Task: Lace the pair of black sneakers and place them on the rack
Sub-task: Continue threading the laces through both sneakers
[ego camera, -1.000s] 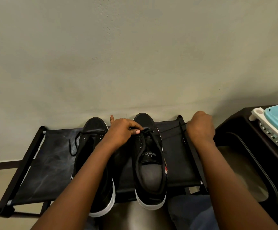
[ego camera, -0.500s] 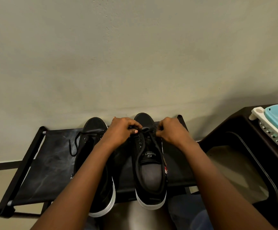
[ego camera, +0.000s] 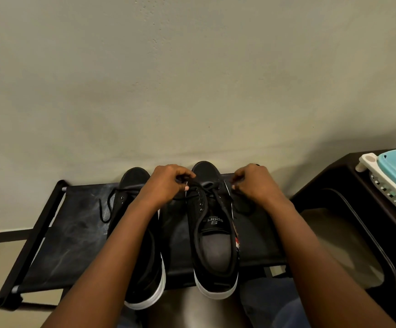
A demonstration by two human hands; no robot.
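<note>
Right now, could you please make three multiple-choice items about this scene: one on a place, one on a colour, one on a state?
1. Where do the two sneakers stand?
A. on the rack
B. inside the basket
C. on the dark cabinet

2. What colour are the sneaker soles?
A. red
B. white
C. black

3. What are both hands doing?
A. resting flat on the rack
B. lifting the left sneaker
C. pinching the lace of the right sneaker

Answers:
1. A: the left sneaker and the right sneaker stand side by side on the rack, toes to the wall.
2. B: a white rim shows at both heels.
3. C: the left hand and the right hand have curled fingers on the lace near the toe of the right sneaker.
</note>
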